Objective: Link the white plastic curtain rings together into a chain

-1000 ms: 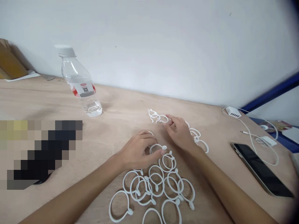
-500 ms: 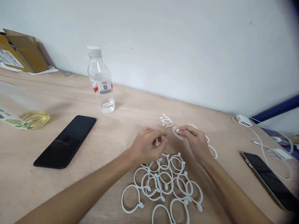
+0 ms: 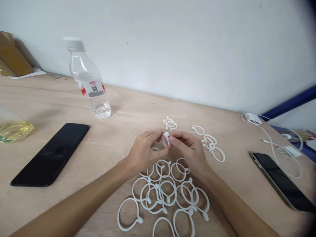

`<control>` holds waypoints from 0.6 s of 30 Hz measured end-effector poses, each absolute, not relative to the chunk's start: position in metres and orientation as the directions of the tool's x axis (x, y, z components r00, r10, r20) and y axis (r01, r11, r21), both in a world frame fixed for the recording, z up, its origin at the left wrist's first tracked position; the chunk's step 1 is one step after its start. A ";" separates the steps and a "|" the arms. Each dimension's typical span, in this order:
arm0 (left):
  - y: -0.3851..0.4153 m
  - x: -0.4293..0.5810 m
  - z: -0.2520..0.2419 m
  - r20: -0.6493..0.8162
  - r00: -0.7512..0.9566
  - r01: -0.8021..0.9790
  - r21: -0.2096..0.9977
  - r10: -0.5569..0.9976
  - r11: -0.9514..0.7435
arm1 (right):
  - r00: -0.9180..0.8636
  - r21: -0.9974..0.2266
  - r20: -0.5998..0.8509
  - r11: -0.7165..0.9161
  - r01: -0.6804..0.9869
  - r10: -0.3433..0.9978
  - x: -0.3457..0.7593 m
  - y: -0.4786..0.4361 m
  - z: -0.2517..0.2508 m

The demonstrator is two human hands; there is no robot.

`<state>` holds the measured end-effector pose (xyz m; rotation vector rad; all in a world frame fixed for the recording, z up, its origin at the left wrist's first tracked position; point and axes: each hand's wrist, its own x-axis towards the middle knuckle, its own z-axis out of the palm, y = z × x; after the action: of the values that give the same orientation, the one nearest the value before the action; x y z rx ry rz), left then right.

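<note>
A small white plastic ring (image 3: 166,139) with a flat tab is pinched between my two hands. On its left side, the thumb and fingers of my left hand (image 3: 143,149) close on it. From the other side my right hand (image 3: 192,149) grips it near the tab, fingers curled. Below my hands lie several larger white rings (image 3: 128,214) in an overlapping pile, each with a tab; some are partly covered by my hands. Just beyond my fingers is a little cluster of white rings (image 3: 170,123). More white rings (image 3: 218,154) lie right of my right hand.
A water bottle (image 3: 91,87) and a black phone (image 3: 50,154) are on the wooden table to the left. A bottle with yellow liquid (image 3: 17,130) and a cardboard box (image 3: 14,57) lie further left. On the right are another phone (image 3: 278,179) and a white cable with a charger (image 3: 253,118).
My right hand has moved left with the white ring to meet my left hand, which now grips it too. The camera view has shifted slightly.
</note>
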<state>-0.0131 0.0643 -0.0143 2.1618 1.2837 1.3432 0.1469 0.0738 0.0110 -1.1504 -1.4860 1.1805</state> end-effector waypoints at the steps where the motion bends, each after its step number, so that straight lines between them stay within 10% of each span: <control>1: 0.064 -0.013 -0.014 0.585 0.177 0.544 0.612 0.791 -0.574 | -0.154 -0.971 0.118 0.146 0.191 0.981 0.146 0.073 0.012; 8: 0.061 -0.011 -0.017 0.660 0.218 0.630 0.467 0.719 -0.620 | -0.102 -0.843 0.189 0.215 0.493 0.977 0.142 0.065 0.022; 18: 0.062 -0.013 -0.007 0.369 0.334 0.616 0.612 0.868 -0.497 | -0.310 -0.959 0.029 0.113 0.259 0.950 0.151 0.073 0.023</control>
<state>-0.0131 0.0624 -0.0069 2.2414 1.3137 0.9585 0.1512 0.0726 0.0228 -1.1935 -1.6817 1.2322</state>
